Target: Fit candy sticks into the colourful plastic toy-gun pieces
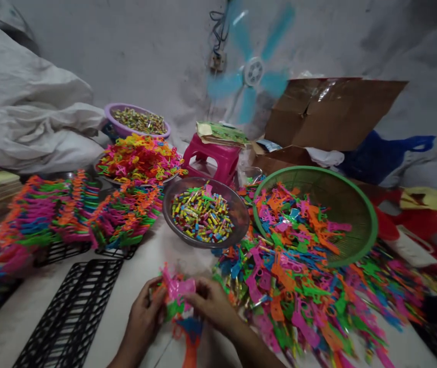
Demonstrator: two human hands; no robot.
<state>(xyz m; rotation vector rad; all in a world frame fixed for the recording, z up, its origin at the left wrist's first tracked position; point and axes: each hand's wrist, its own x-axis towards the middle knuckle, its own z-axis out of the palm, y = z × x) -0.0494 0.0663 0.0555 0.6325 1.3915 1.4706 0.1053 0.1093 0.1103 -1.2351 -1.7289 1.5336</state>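
My left hand (147,312) is closed around the left side of a small bunch of bright plastic toy guns. A pink toy gun (178,289) lies uppermost in the bunch, with green and orange parts beneath it. My right hand (214,304) pinches the bunch from the right, thumb against the pink piece. Below my fingers, a blue piece (189,327) and an orange piece (191,352) show near the table's front edge. Blur hides where the individual guns meet. Directly beyond my hands, a dark translucent bowl (168,225) holds many small yellow, multicoloured cylinders.
Loose toy guns (298,306) spread rightward, around a green basket (373,230). At left are black slotted racks (72,306) and rows of toy guns (38,209). Behind stand a pink stool (218,158), a purple basin (107,110), a cardboard box (329,112) and a spinning fan (253,71).
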